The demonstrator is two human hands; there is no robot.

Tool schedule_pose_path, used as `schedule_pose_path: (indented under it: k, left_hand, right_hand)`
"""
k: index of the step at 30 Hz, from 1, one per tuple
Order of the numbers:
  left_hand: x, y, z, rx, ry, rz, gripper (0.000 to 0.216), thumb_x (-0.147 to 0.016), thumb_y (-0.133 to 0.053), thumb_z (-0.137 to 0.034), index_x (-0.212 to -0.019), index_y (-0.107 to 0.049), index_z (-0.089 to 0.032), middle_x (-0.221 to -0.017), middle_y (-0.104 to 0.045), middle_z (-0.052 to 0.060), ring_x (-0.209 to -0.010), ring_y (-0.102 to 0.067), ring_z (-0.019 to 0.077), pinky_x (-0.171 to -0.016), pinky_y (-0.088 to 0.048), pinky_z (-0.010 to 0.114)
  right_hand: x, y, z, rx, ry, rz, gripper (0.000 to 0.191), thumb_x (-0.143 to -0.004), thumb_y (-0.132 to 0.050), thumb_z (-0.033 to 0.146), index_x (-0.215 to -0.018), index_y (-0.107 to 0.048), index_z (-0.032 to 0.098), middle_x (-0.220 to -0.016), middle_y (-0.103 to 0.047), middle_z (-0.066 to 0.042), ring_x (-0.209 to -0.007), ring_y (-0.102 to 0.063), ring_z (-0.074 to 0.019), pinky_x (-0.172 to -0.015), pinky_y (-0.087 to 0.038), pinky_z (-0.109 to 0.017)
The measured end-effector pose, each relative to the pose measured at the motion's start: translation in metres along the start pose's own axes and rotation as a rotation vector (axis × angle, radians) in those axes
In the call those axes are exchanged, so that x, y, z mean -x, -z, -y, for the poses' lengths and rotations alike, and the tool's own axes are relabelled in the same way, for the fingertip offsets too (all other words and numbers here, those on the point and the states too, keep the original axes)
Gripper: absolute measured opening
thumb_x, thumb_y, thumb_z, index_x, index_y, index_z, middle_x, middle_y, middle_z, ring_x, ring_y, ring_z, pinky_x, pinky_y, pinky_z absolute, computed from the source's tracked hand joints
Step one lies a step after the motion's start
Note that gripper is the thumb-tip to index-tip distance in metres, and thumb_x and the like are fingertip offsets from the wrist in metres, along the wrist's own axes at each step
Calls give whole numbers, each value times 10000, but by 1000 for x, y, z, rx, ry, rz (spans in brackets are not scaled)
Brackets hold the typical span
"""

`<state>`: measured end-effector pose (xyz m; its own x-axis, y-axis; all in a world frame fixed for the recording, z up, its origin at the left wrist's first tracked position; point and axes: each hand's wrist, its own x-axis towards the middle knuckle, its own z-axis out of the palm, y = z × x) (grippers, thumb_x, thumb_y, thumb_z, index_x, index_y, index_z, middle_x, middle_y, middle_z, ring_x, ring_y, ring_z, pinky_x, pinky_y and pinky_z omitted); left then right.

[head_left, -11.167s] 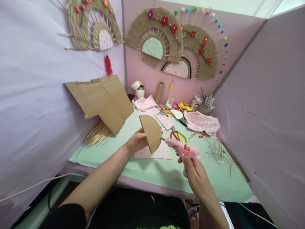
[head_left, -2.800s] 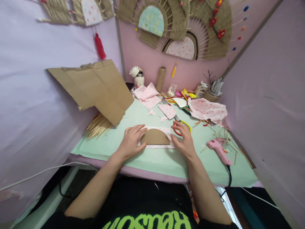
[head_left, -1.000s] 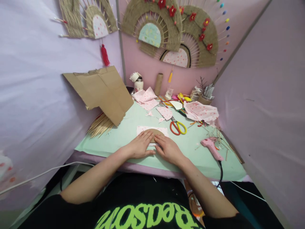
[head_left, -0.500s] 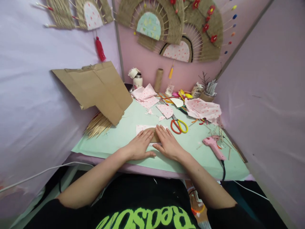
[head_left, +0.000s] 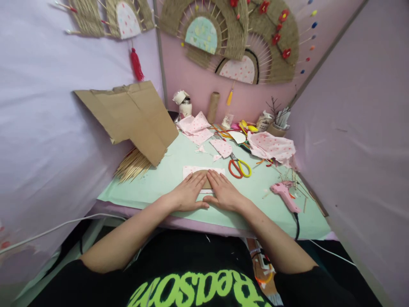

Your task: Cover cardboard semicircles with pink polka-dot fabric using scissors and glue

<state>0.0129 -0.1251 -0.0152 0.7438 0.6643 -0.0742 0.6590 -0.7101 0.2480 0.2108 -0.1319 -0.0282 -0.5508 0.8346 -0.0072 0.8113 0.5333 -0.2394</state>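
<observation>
Glue gun (head_left: 285, 196) down! It has left the right hand (head_left: 225, 194) for the desk (head_left: 153, 189), and the cardboard half-disc (head_left: 207, 183), held up earlier by the left hand (head_left: 188, 195), now lies on the desk too, with both hands closed in over it.

Running across from the left: a red tassel (head_left: 136, 65) hangs against the wall, and below it a big folded cardboard sheet (head_left: 140, 119) leans at a tilt over a bundle of wooden skewers (head_left: 131, 167). Into the middle, and it's the left hand, palm down, fingers extended and close together, flat over the half-disc's left side. Under that half-disc sits a rectangle of pink-spotted fabric (head_left: 188, 170), showing above and below, the straight edge facing the person. Right hand matches it, flat on the other side, fingertips near the left's, thumbs nearly meeting; neither hand grips anything.

Just beyond, a cut piece of spotted fabric (head_left: 221, 148), then scissors (head_left: 236, 160) with one red handle and one yellow. Further right, crumpled spotted cloth (head_left: 271, 146), and nearer the person that pink glue gun, black cord (head_left: 297, 226) trailing over the edge.
</observation>
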Motion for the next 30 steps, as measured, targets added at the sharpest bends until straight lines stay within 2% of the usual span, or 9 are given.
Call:
schedule_pose_path:
  k: [11, 16, 23, 26, 28, 30]
  left_hand:
    - [2, -3, -1, 0, -9, -46, 1027, -756, -337, -755, -1473, -84, -64, -1538, -119, 182, -1431, -38, 260, -1125, 61, 423]
    - [1, -5, 1, 5, -13, -59, 1101, -705, -353, -799, -1472, -75, -59, -1537, -116, 188, -1430, -36, 272, -1124, 54, 432]
    - [3, -6, 0, 12, -14, -65, 1082, -709, -376, -788, -1474, -79, -83, -1534, -134, 193, -1428, -53, 281, -1121, 23, 462]
    - [-1, 6, 5, 29, -43, -82, 937, -747, -407, -736, -1452, -213, -149, -1523, -216, 165, -1412, -156, 281, -1118, -37, 469]
    - [-10, 19, 15, 43, -54, -115, 751, -787, -445, -665, -1378, -368, -208, -1482, -333, 133, -1360, -294, 270, -1107, -114, 459]
    - [-24, 32, 29, 56, 61, -187, 608, -816, -490, -563, -1296, -468, -191, -1402, -448, 139, -1282, -407, 267, -1054, -244, 422]
  right_hand:
    - [0, -3, -2, 3, 22, -22, 966, -796, -410, 693, -1475, -155, 55, -1534, -148, -190, -1427, -78, -275, -1144, -112, -464]
    - [0, -2, -1, 3, 15, -11, 977, -788, -420, 698, -1470, -175, 43, -1533, -144, -197, -1427, -77, -278, -1148, -101, -452]
    - [1, 2, -3, -56, 12, 29, 943, -798, -448, 660, -1478, -156, 76, -1540, -117, -182, -1429, -72, -272, -1137, -80, -476]
    - [-7, 19, -12, -130, 9, 35, 715, -867, -406, 577, -1446, -288, 175, -1496, -300, -149, -1392, -236, -269, -1114, -75, -528]
    - [-17, 36, -21, -153, -45, -93, 537, -914, -364, 504, -1358, -429, 208, -1403, -462, -124, -1319, -378, -253, -1104, -111, -516]
    - [-30, 52, -30, -144, -133, -238, 437, -922, -392, 451, -1252, -525, 198, -1294, -572, -109, -1219, -485, -237, -1061, -240, -441]
